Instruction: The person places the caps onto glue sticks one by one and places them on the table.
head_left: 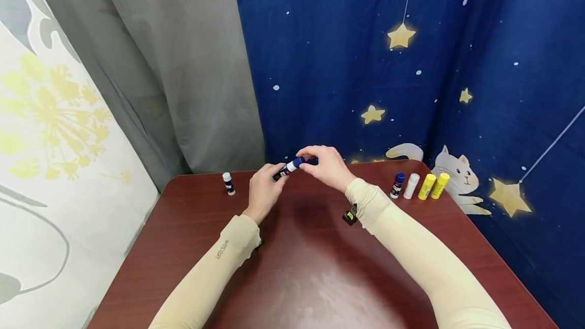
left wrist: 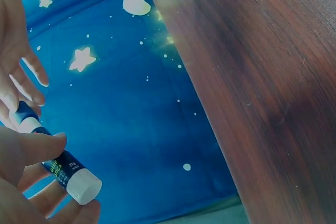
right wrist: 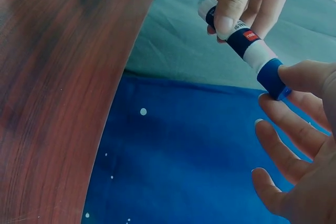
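My left hand (head_left: 265,189) grips a glue stick (head_left: 289,167) by its dark blue labelled barrel, thumb on one side and fingers on the other. The stick is tilted above the far part of the table. At its other end the right hand (head_left: 328,166) pinches the blue cap (right wrist: 272,78) between thumb and index finger. The other right fingers are spread apart in the right wrist view. A white band shows between label and cap. The white base (left wrist: 84,186) of the stick points out past my left fingers.
A white-topped glue stick (head_left: 228,184) stands at the table's (head_left: 292,278) back left. At the back right stand a blue-capped glue stick (head_left: 397,186), a white one (head_left: 411,186) and two yellow ones (head_left: 427,187). Grey and blue curtains (head_left: 329,65) hang behind the far edge.
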The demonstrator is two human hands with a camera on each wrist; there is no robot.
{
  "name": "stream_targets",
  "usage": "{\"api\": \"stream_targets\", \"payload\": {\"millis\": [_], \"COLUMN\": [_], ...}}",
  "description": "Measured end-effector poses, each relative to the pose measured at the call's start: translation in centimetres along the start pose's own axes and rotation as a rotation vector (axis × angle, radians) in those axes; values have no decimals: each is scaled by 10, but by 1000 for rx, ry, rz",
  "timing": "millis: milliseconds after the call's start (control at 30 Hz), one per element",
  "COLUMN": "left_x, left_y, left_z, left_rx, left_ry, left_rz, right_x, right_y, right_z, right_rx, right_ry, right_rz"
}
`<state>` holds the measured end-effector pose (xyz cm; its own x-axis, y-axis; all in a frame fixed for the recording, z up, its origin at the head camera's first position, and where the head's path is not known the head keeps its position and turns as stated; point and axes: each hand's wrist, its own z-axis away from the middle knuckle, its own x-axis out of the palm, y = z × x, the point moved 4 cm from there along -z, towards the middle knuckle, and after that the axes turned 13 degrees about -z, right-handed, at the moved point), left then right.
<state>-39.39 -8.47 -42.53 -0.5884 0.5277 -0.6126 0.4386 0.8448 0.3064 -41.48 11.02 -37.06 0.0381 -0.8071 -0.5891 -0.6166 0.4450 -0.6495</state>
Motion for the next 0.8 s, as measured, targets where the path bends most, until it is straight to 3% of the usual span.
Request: {"api": "stream_targets", "payload": {"millis": [300,800], "left_x": [0,0], "left_y": [-2,-1], "left_z": [1,2], "left_rx": [-17,16], "left_ry": [-55,-54], "left_rz": [-18,-36], "right_x": [5,9], "right_y": [1,-4], "right_z": [0,4], "right_rx": [4,13], "right_ry": [0,-13], "right_rz": [38,38]}}
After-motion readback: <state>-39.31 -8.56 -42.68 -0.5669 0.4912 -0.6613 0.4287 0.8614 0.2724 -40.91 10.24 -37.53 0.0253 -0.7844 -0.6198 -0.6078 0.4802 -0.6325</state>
